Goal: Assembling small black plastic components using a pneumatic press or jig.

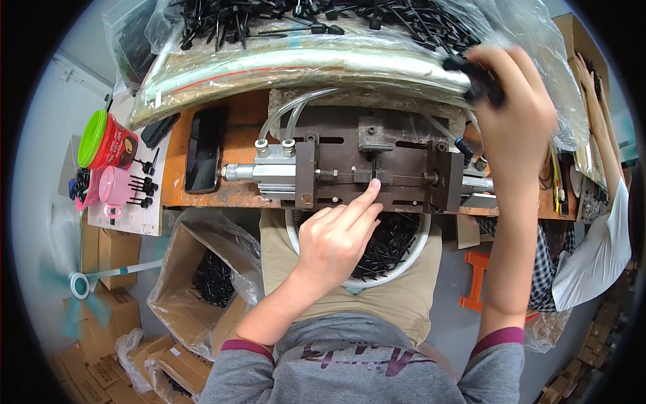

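Observation:
My left hand reaches over the middle of a metal pneumatic fixture. Its index finger is stretched out, the tip touching a small black plastic part that sits upright at the fixture's centre. Nothing shows gripped in that hand. Up at the right, my right hand is closed around a bunch of black plastic parts, smeared by motion; how many it holds I cannot tell. Beyond the fixture, a heap of stemmed black parts lies on clear plastic sheeting.
A white-rimmed tub of black parts rests on my lap. Left of the fixture lie a phone, a red bucket and a pink cup. An open carton stands below. Another person's arm reaches in at right.

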The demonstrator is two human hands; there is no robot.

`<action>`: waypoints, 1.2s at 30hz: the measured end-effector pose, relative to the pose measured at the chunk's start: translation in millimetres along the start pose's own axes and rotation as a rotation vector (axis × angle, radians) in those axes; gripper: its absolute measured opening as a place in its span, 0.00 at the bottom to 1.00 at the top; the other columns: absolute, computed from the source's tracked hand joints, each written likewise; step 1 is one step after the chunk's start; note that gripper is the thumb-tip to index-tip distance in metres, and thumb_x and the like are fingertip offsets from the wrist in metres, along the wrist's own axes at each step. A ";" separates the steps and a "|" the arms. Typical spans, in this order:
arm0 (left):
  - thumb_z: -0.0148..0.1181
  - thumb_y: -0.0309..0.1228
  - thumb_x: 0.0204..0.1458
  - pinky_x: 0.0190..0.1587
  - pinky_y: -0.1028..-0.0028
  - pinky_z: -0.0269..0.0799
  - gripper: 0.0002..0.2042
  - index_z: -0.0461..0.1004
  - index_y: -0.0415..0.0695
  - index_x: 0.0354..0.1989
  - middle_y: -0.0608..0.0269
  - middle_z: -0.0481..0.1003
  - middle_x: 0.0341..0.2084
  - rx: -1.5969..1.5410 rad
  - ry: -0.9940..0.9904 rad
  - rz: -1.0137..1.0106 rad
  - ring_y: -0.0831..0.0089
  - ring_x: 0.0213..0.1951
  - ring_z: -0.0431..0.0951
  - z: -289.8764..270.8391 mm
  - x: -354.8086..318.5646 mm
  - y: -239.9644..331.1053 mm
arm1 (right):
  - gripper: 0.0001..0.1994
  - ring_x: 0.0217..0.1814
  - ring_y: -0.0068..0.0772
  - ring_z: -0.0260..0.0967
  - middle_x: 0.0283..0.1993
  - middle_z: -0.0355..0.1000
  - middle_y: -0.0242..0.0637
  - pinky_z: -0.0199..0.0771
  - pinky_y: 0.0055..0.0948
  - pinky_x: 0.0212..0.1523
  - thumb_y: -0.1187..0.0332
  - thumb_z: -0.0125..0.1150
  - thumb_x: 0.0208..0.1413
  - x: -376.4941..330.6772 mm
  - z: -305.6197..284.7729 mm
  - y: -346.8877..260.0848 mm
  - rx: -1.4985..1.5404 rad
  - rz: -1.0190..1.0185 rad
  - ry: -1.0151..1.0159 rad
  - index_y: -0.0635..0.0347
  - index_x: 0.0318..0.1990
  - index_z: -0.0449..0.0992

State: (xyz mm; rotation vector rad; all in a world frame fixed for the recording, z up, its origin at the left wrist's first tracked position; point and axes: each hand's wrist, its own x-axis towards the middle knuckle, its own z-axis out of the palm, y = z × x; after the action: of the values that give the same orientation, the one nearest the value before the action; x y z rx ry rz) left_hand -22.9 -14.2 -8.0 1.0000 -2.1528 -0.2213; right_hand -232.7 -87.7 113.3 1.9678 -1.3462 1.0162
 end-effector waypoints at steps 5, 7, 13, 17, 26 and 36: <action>0.71 0.21 0.38 0.38 0.73 0.79 0.11 0.81 0.38 0.33 0.55 0.79 0.43 -0.247 0.103 -0.143 0.68 0.35 0.82 -6.5 -1.0 11.1 | 0.05 0.37 0.49 0.73 0.33 0.73 0.47 0.74 0.41 0.38 0.79 0.54 0.50 45.8 48.4 30.8 -0.202 -0.001 -0.234 0.65 0.29 0.77; 0.72 0.19 0.37 0.38 0.73 0.79 0.13 0.82 0.39 0.35 0.54 0.79 0.41 -0.392 0.124 -0.186 0.68 0.37 0.82 -17.0 -3.4 15.2 | 0.07 0.43 0.55 0.71 0.35 0.71 0.49 0.72 0.44 0.43 0.80 0.50 0.47 52.3 60.5 35.2 -0.164 0.058 -0.294 0.65 0.30 0.77; 0.73 0.17 0.35 0.38 0.74 0.78 0.16 0.82 0.39 0.37 0.56 0.80 0.37 -0.544 0.089 -0.167 0.68 0.38 0.81 -40.6 -14.1 15.5 | 0.13 0.34 0.41 0.73 0.35 0.73 0.37 0.72 0.35 0.33 0.80 0.60 0.47 23.5 30.5 6.4 -0.250 0.048 -0.004 0.57 0.42 0.78; 0.74 0.18 0.33 0.37 0.74 0.78 0.17 0.82 0.40 0.36 0.58 0.80 0.35 -0.481 0.139 -0.150 0.69 0.37 0.80 -44.2 -26.8 10.7 | 0.02 0.23 0.22 0.69 0.28 0.73 0.35 0.66 0.24 0.22 0.76 0.63 0.53 -37.7 0.1 -67.0 0.634 0.447 -0.128 0.64 0.34 0.78; 0.73 0.20 0.35 0.33 0.74 0.77 0.15 0.82 0.39 0.35 0.60 0.79 0.35 -0.360 0.102 -0.076 0.70 0.33 0.80 -41.4 -21.2 20.8 | 0.04 0.26 0.13 0.68 0.32 0.75 0.34 0.67 0.13 0.26 0.78 0.68 0.52 -104.7 -7.8 -103.5 1.392 0.980 -0.275 0.70 0.33 0.79; 0.71 0.18 0.38 0.36 0.73 0.80 0.12 0.83 0.37 0.35 0.56 0.81 0.32 -0.993 -0.084 -0.127 0.67 0.35 0.82 -32.0 -25.4 0.9 | 0.13 0.23 0.18 0.62 0.30 0.72 0.41 0.58 0.16 0.21 0.68 0.62 0.59 -131.8 9.2 -95.2 1.939 0.964 -0.246 0.74 0.30 0.79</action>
State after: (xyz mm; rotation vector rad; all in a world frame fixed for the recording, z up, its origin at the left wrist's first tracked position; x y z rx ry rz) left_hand 9.3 9.2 1.1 0.5224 -1.6790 -1.2568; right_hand -169.4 8.1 -2.2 2.3583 -1.4801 3.6025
